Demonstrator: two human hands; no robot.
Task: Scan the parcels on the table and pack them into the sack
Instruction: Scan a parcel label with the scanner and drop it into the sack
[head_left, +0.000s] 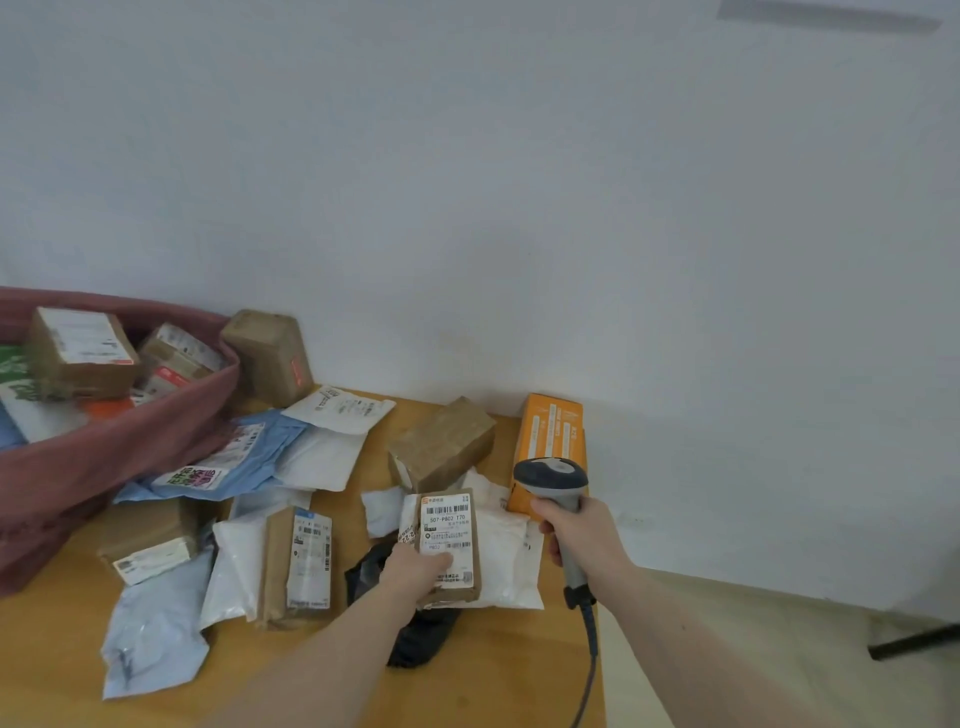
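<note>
Crowding hands gripping labelled parcel and scanner: orange box, brown box, white mailers.

My wooden table is crowded on its left and middle. The red sack fills the far left, its open mouth already holding boxes. Between the sack and my left hand lie overlapping mailers and boxes, leaving no bare path. A brown box and an orange box stand against the wall ahead. A black bag lies under my left forearm. Bare wood shows only along the near edge, between my arms. My right hand hangs at the table's right edge, with open floor beyond.
</note>
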